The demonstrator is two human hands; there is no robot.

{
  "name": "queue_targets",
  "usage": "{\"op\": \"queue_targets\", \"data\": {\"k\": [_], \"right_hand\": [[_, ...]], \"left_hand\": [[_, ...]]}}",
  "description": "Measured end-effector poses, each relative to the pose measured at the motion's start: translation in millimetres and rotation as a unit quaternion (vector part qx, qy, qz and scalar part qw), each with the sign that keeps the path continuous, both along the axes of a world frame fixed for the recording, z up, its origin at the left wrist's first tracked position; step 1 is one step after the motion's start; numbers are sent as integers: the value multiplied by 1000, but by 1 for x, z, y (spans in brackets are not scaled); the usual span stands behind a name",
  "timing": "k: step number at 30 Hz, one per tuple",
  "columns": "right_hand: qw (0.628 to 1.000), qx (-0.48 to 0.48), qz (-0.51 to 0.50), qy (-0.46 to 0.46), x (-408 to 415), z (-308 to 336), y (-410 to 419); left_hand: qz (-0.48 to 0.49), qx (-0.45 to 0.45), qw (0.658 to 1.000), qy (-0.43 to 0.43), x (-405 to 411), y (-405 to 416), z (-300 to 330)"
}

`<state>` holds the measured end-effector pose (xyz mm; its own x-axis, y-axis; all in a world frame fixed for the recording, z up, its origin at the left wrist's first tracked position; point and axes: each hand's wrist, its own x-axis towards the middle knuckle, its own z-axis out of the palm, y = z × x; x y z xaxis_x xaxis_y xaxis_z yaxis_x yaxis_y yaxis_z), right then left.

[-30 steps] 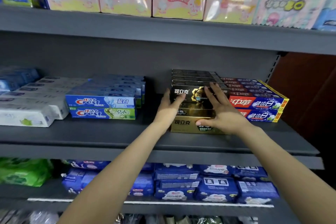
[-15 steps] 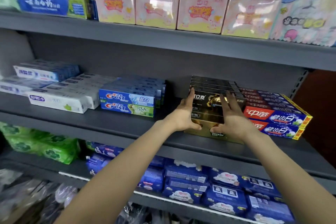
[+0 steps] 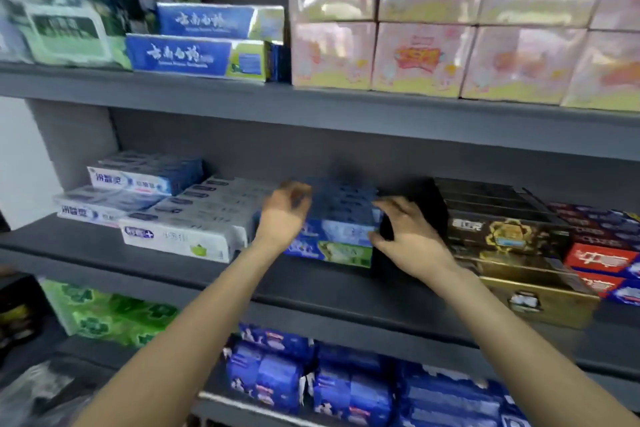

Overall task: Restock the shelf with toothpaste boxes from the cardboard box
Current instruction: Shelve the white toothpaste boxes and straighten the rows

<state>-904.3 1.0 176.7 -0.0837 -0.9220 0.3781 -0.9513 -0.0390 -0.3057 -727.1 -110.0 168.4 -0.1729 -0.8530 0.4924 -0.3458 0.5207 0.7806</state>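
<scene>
- The left hand (image 3: 282, 215) is blurry and curls at the left end of the blue toothpaste boxes (image 3: 341, 236) on the middle shelf (image 3: 311, 284).
- The right hand (image 3: 408, 236) is half open at their right end.
- I cannot tell if either hand grips them.

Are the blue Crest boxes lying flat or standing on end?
Lying flat. The Crest boxes are stacked on their long sides on the middle shelf, label faces forward, between both hands.

The red toothpaste boxes (image 3: 601, 258) at the far right read 中华, the blue-and-green boxes (image 3: 197, 57) on the upper shelf (image 3: 242, 97) show white brush-script characters, other lettering too blurred.
</scene>
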Motion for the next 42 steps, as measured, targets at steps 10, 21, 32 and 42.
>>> {"op": "queue_targets", "data": {"k": [10,21,32,42], "right_hand": [[977,181,-42,103,54,-8,-86],[972,193,-44,125,46,-10,-96],[972,197,-53,119,30,-7,-82],[973,195,-49,112,28,-9,-82]], "left_hand": [[-78,245,956,-142,34,-89,20],[-159,402,901,25,21,-102,17],[-161,394,905,3,1,-89,23],[-99,414,901,91,-5,-101,7]]}}
